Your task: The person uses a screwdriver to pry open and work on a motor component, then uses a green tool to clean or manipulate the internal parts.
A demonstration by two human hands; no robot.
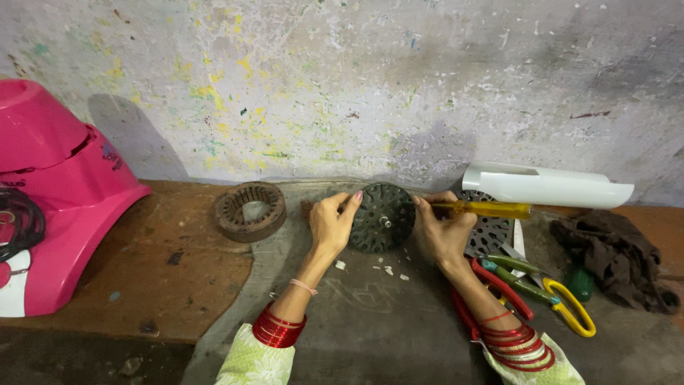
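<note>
Slotted rotor disc upright between hands; left hand pinches rim, right hand clasps yellow screwdriver, shaft lying horizontal, tip toward disc.

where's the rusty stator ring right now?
In the head view the rusty stator ring lies flat on the bench at left of centre, against the wall, between the pink appliance housing and the left hand.

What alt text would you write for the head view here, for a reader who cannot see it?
A person's left hand steadies a dark round slotted motor part on a grey work surface while the right hand holds a yellow-handled screwdriver against it. A rusty stator ring and pink appliance housing lie left; pliers, yellow-handled scissors and a dark rag lie right.
</note>
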